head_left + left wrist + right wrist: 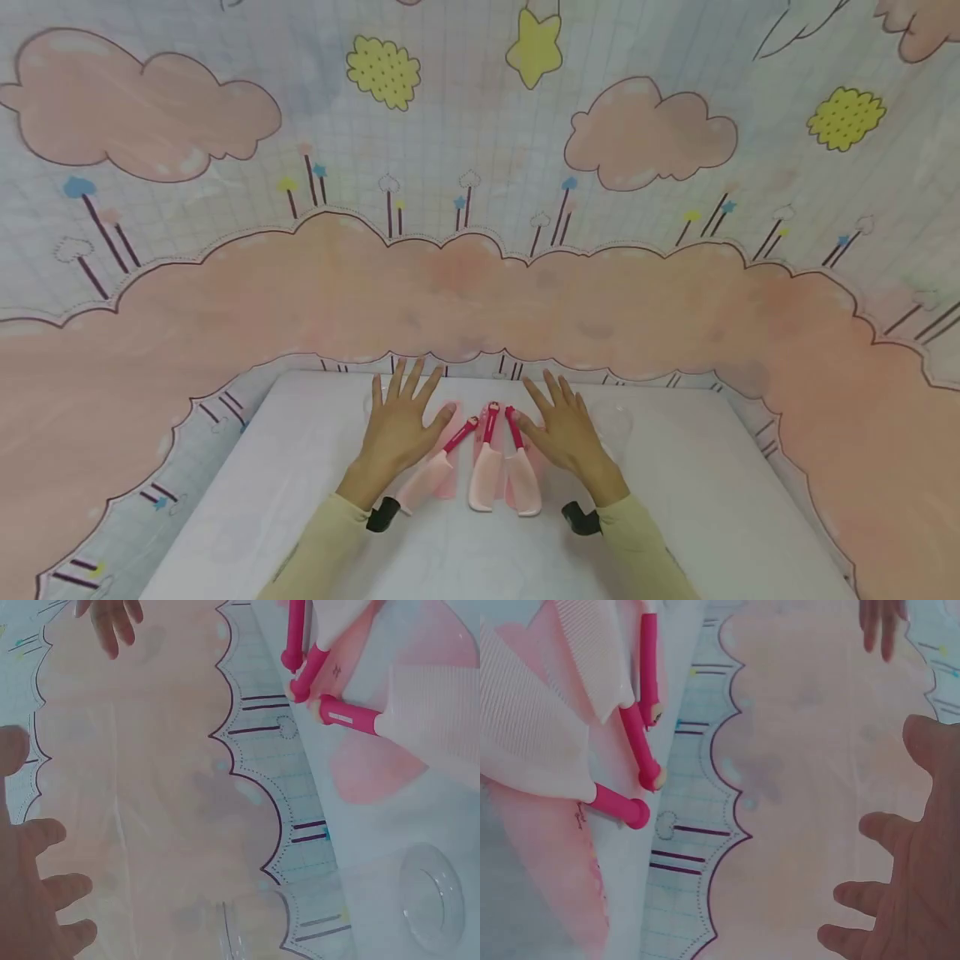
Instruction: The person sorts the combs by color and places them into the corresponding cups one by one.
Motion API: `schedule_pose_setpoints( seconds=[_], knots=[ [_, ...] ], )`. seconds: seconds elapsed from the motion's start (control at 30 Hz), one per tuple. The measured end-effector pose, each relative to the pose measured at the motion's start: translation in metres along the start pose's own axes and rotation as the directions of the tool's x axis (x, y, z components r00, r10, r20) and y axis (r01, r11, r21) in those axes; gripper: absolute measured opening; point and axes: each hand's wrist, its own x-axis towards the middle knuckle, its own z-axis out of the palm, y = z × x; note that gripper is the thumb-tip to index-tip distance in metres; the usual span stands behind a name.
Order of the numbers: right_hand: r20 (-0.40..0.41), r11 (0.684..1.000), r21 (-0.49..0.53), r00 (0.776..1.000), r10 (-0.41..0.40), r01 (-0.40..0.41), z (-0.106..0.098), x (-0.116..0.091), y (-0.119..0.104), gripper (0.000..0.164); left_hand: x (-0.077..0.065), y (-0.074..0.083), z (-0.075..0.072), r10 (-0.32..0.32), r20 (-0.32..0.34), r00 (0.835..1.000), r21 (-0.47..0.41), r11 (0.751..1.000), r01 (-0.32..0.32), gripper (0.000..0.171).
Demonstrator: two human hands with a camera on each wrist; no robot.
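1. Taking the middle comb point(487, 477) as the centre of a clock face in the head view, it lies on the bench point(480, 567) with its red handle near twelve and its pale pink teeth end near six.
2. The left comb point(427, 477) lies at nine o'clock, slanted, its handle end toward one and its broad end between seven and eight.
3. The right comb point(524, 487) lies close by at three o'clock, its handle tipped between eleven and twelve.
4. Pink sheets point(448, 490) lie among the combs, partly under them.
5. The left hand point(396, 427), between nine and ten o'clock, has its fingers straight and spread; it holds nothing.
6. The right hand point(562, 431), at two o'clock, is likewise spread and holds nothing; its thumb overlaps the right comb's handle from overhead, but the right wrist view shows the hand apart from the combs.
7. A clear plastic piece point(615, 423) sits between two and three o'clock, past the right hand; a clear ring point(433, 900) shows at four in the left wrist view.
8. A patterned cloth point(465, 300) with pink clouds hangs beyond the bench toward twelve.
9. Pale yellow sleeves point(326, 546) reach in from seven and five.
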Motion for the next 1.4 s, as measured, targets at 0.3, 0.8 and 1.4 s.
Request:
schedule_pose_setpoints(
  seconds=[0.3,0.8,1.4],
  knots=[
    [-0.028,0.998,0.068,0.999,0.019,-0.017,0.015,-0.001,0.01,0.069,-0.003,-0.016,0.003,-0.043,-0.05,0.998,-0.032,0.999,0.042,0.071],
    [0.012,0.966,0.239,0.995,0.1,-0.1,0.034,0.003,0.015,0.067,-0.006,-0.049,0.007,-0.185,-0.18,0.966,-0.394,0.914,0.102,0.075],
    [0.006,0.867,0.455,0.974,0.227,-0.205,0.056,0.007,0.024,0.059,-0.018,-0.073,0.026,-0.334,0.052,0.941,-0.551,0.776,0.305,0.109]
  ],
)
